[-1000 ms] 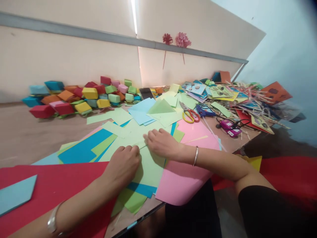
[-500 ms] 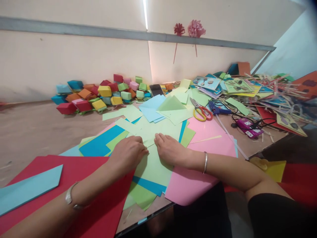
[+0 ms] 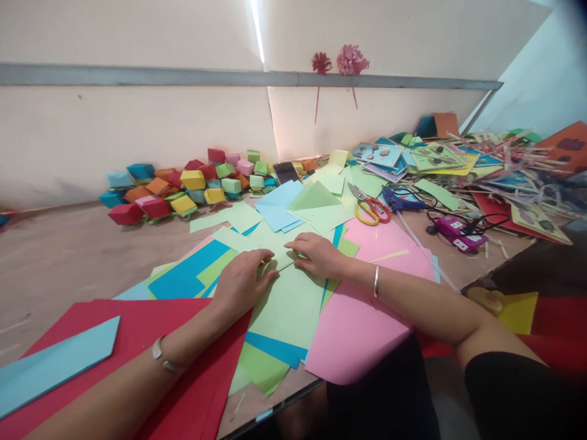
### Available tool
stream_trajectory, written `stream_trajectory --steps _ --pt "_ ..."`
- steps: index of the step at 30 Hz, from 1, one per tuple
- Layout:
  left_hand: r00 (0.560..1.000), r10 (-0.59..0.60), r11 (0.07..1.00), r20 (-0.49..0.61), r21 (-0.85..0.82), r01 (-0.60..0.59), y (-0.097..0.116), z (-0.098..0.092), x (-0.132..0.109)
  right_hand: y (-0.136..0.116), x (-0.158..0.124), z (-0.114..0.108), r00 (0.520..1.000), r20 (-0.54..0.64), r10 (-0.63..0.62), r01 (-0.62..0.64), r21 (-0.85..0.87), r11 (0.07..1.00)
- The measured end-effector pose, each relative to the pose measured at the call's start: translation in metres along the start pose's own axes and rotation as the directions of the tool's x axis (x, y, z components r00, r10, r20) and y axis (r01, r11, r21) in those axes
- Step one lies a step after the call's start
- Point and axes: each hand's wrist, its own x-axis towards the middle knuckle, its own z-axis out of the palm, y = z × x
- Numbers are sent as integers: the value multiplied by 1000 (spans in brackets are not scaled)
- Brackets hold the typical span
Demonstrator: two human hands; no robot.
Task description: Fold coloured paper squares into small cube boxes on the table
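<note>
A pale green paper sheet [image 3: 287, 299] lies on top of overlapping coloured sheets in front of me. An edge or crease runs across it between my hands. My left hand [image 3: 243, 278] rests at the left of this line, fingers curved and the thumb apart, with nothing visibly gripped. On the other side, my right hand [image 3: 318, 253] lies over the sheet with its fingers stretched towards the left and the thumb below them. A gap separates the fingertips of both hands. Just beyond are a folded green paper [image 3: 316, 195] and light blue paper [image 3: 275, 208].
Scissors [image 3: 369, 206], a blue glue gun [image 3: 401, 199] and a purple power socket [image 3: 461, 232] lie to the right. Small coloured paper boxes [image 3: 192, 179] line the wall. Red sheets [image 3: 192, 360] and a pink sheet [image 3: 362, 305] flank the green one.
Both hands have loosened: the left thumb has parted from its fingers, and the right fingers have lifted and spread a little. The whole view has shifted slightly.
</note>
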Motion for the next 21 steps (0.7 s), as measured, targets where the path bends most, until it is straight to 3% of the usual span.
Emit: stream_trajectory --steps 7,10,14,17,21 --pt "995 4 992 -96 -122 -16 4 -2 2 -1 0 2 998 -67 12 -13 -1 1000" --pt "989 -84 958 -122 -282 47 10 -10 3 1 1 2 987 -156 -40 32 -54 998" --pt "968 -252 777 -2 -597 201 14 -15 4 3 1 3 955 -252 -158 133 -116 984" --pt "966 -222 645 130 -723 246 16 -14 3 0 -2 4 907 -353 -228 190 -141 972" --pt "978 -143 692 153 -690 210 25 -11 -3 -8 -4 3 831 -462 -309 252 -183 950"
